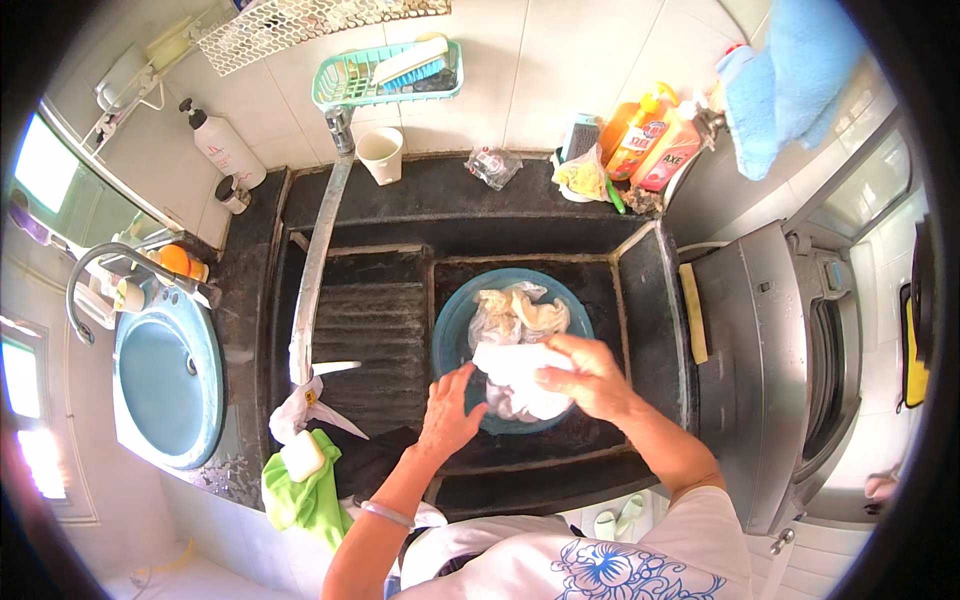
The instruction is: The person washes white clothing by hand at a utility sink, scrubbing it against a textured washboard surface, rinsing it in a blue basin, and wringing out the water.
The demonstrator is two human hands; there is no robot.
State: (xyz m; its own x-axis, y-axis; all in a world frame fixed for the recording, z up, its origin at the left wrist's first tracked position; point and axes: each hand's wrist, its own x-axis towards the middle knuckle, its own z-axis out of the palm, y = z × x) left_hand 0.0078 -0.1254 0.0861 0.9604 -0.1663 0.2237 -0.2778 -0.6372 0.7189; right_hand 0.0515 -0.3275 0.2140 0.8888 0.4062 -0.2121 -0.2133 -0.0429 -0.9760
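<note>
Over a round blue basin [448,319] in the black stone sink, my right hand [589,375] grips a bunched white cloth [517,367]. My left hand [452,409] is at the basin's left side, fingers apart, its fingertips close to the lower left edge of the white cloth; whether they touch cannot be told. Cream and whitish cloths [521,315] lie bunched in the basin beyond my hands. A ribbed stone washboard [367,337] is left of the basin. On the near left edge, a pale bar of soap [302,456] rests on a bright green cloth [304,491].
A long metal faucet [319,262] reaches over the washboard. Behind stand a white cup [381,154], a clear crumpled wrapper [493,165] and detergent bottles [649,142]. A blue washbasin [169,375] is at left, a washing machine [780,375] at right. Dark cloth [371,461] lies near my left forearm.
</note>
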